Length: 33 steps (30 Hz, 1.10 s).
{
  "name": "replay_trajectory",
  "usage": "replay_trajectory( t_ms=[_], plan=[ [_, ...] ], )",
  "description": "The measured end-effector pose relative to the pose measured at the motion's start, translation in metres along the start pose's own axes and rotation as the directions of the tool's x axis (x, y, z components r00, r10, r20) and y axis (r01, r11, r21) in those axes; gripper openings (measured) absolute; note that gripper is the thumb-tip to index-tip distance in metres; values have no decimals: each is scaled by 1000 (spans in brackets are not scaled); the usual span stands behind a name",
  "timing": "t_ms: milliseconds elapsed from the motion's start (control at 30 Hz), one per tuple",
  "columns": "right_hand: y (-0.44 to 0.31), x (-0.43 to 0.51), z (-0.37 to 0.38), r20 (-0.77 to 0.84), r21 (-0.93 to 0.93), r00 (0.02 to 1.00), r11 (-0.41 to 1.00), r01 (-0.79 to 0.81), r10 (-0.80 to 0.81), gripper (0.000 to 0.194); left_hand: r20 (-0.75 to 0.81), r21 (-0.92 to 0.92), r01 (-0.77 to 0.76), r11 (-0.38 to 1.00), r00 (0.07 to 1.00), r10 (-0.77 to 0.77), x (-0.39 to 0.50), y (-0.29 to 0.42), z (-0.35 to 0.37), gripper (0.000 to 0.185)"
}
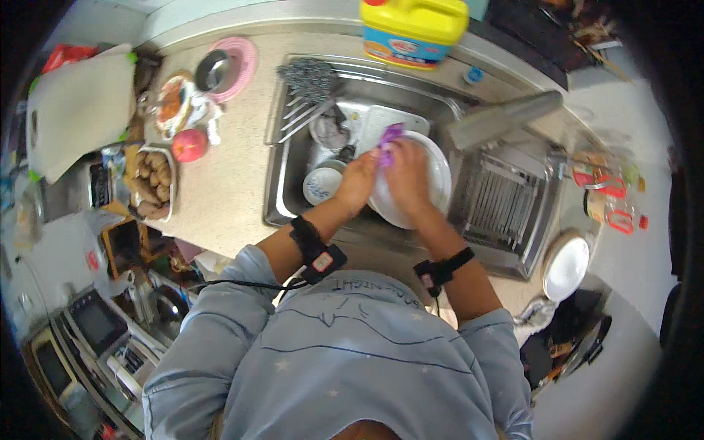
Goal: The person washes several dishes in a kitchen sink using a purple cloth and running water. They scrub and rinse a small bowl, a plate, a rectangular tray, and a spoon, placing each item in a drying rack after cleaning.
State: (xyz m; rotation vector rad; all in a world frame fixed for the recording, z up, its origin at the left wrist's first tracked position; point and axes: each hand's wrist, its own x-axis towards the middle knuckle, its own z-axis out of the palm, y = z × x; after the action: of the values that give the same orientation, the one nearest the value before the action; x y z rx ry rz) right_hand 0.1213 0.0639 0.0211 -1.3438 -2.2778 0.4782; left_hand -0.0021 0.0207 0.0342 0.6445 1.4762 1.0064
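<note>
Both hands are over the left basin of a steel sink [281, 187]. My left hand [360, 176] and my right hand [406, 168] meet at a purple cloth or scrubber [391, 135], with fingers of both on it. Beneath my right hand lies a large white plate or shallow bowl [437, 170]; its rim shows around the hand. Left of my left hand sits a small white bowl with a blue pattern [323, 184]. Behind it are another bowl [327, 131] and a white rectangular tray [393, 116]. Which fingers press on the plate is hidden.
A faucet [506, 118] reaches over the divider beside the right basin's drying rack [500, 198]. A grey mesh scrubber [311, 80] rests at the back left. A yellow jug [415, 33] stands behind. Leftward are an apple [190, 145], a container of potatoes [169, 198] and a pink basin [247, 69].
</note>
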Motion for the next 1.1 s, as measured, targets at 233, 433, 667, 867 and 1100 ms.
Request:
replay_trajectory(
  t_ms=[233, 433, 667, 867, 1100],
  plan=[
    [12, -23, -41, 262, -6, 964, 999, -52, 52, 38, -166, -118, -27, 993, 986, 7, 24, -3, -13, 43],
    [-37, -33, -55, 361, 168, 924, 983, 73, -130, 44, -62, 27, 139, 990, 989, -137, 35, 3, -16, 43],
    [-15, -18, -81, 222, 51, 942, 967, 248, -253, 28, 45, -112, 269, 956, 963, -266, 26, 46, -32, 43],
    [-21, -26, -53, 189, 175, 977, 982, 67, -101, 30, 72, -107, 217, 970, 975, -210, 7, 29, -5, 39],
    [-5, -31, -57, 359, 73, 930, 996, 51, -74, 44, -25, 10, 162, 987, 987, -162, 7, 16, -11, 42]
  ],
)
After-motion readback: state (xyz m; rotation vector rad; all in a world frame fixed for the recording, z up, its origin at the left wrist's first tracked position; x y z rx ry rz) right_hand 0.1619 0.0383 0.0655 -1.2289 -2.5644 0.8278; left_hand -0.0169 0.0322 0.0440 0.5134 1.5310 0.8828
